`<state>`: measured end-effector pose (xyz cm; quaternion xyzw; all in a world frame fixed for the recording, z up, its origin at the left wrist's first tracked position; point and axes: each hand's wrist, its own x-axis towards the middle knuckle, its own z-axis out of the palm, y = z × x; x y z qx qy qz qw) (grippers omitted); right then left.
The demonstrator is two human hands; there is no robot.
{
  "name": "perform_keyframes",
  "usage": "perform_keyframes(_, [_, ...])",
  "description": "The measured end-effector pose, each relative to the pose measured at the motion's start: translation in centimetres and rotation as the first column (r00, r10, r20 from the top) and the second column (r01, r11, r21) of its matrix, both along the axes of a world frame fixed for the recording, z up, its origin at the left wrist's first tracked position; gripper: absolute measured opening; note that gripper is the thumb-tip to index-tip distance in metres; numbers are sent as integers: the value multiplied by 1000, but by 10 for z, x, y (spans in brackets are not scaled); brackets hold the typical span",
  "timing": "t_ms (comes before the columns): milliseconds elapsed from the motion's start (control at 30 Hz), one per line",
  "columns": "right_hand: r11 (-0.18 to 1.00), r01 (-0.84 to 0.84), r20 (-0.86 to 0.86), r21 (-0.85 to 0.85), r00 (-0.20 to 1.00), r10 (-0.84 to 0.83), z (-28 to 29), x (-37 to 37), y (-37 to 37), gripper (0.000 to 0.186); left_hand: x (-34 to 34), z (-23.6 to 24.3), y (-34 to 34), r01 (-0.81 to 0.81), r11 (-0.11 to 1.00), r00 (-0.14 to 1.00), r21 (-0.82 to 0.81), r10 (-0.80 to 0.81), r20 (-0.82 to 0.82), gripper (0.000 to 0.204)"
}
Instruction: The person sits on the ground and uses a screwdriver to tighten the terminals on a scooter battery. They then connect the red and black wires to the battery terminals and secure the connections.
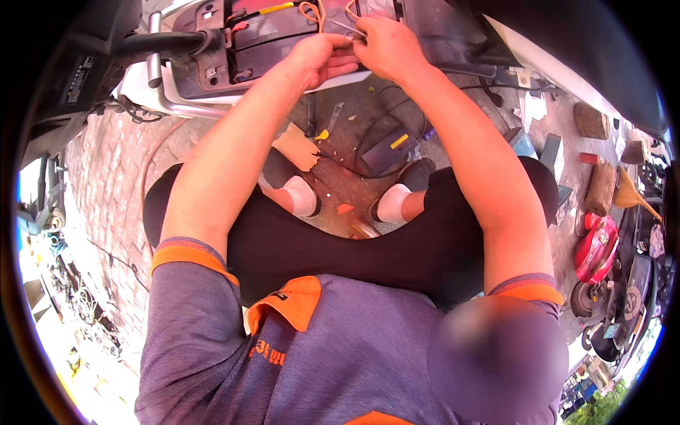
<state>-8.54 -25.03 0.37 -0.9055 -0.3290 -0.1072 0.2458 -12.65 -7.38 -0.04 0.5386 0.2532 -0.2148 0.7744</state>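
Observation:
Over an open vehicle battery bay (273, 46) my two hands meet at the fingertips. My right hand (389, 49) is closed round a thin silver metal tool (345, 27), whose narrow end points to the upper left; its exact kind does not show. My left hand (322, 60) pinches with thumb and forefinger right beside it, the other fingers loosely stretched. What lies in that pinch is too small to name. An orange wire (320, 15) loops down behind my left hand. Another piece of orange wire (350, 7) rises above my right hand.
A metal tube frame (159, 88) borders the bay on the left. Between my feet and the vehicle lie a dark box with a yellow label (386, 154), a tan work glove (297, 146) and black cables. Wooden blocks (601, 188) and a red bag-like thing (596, 248) are at the right.

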Motion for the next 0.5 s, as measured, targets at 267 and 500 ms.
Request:
perform_keyframes(267, [990, 91, -432, 106, 901, -37, 32, -8, 2, 18, 3, -16, -1, 12, 996, 999, -87, -16, -47, 27])
perform_keyframes(500, [983, 134, -373, 127, 925, -78, 19, -9, -1, 17, 4, -20, -3, 4, 993, 999, -118, -9, -41, 26])
